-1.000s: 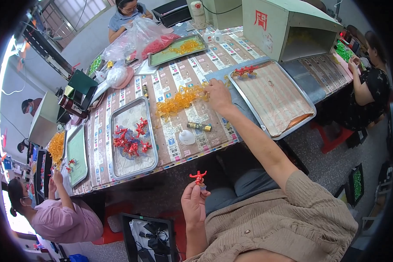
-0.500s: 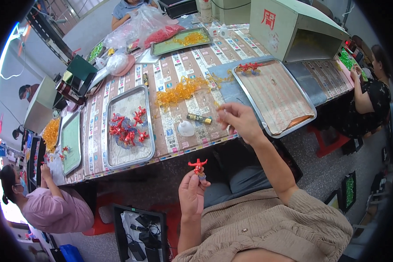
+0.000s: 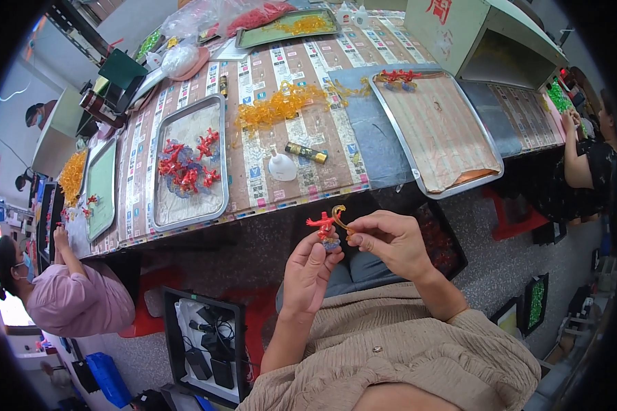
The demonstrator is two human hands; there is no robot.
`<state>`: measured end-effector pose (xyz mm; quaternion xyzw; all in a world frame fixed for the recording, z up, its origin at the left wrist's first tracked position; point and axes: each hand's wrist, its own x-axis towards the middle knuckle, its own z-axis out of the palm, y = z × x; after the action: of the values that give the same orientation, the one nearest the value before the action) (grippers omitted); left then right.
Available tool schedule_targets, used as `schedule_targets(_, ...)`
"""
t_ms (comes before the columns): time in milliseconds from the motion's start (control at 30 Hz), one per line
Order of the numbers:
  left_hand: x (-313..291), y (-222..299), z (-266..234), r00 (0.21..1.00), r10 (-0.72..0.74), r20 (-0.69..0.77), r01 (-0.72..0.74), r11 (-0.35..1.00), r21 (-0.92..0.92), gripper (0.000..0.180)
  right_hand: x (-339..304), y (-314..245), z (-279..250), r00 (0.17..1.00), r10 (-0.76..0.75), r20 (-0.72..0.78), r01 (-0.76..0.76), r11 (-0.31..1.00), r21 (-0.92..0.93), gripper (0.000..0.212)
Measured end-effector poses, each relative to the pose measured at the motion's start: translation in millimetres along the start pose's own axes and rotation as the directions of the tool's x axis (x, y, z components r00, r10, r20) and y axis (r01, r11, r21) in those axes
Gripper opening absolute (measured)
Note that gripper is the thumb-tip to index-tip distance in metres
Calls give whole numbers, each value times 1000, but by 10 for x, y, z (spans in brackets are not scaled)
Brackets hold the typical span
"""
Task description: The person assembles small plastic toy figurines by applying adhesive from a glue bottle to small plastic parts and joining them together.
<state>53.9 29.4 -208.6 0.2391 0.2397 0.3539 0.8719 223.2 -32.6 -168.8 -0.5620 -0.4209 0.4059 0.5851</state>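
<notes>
below table edge, right hand (image 3: 389,241), back from orange pile (image 3: 279,107), is pinching orange piece (image 3: 339,214) against red figure (image 3: 324,224) left hand (image 3: 311,268) is gripping; joining starting.

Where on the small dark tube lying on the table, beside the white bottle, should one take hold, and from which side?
Grip the small dark tube across its middle, from above. It lies flat on the table with bare surface along both long sides, and the white bottle sits just off its left end, so coming in across the length stays clear.
</notes>
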Motion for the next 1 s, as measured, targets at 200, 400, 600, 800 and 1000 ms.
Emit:
schedule_targets(200, 2, -58, 33, 999, -41, 32, 41, 999, 12, 34, -40, 14, -30, 974, -228, 7, 221, 932, -287, 21)
schedule_targets(400, -5, -68, 63, 999, -45, 20, 44, 998, 47, 35, -65, 10, -67, 975, -220, 24, 216, 924, -316, 21)
schedule_targets(600, 18, -37, 69, 998, -63, 18, 60, 990, 124, 30, -57, 67, -66, 943, -329, 44, 322, 876, -360, 23)
schedule_targets(800, 21, -42, 55, 997, -64, 33, 59, 988, 146, 30, -43, 70, -85, 951, -295, 88, 307, 883, -356, 22)
schedule_targets(1000, 14, -97, 18, 996, -84, 9, 82, 986, 148, 31, 8, 102, -136, 965, -227, 133, 257, 923, -285, 19)
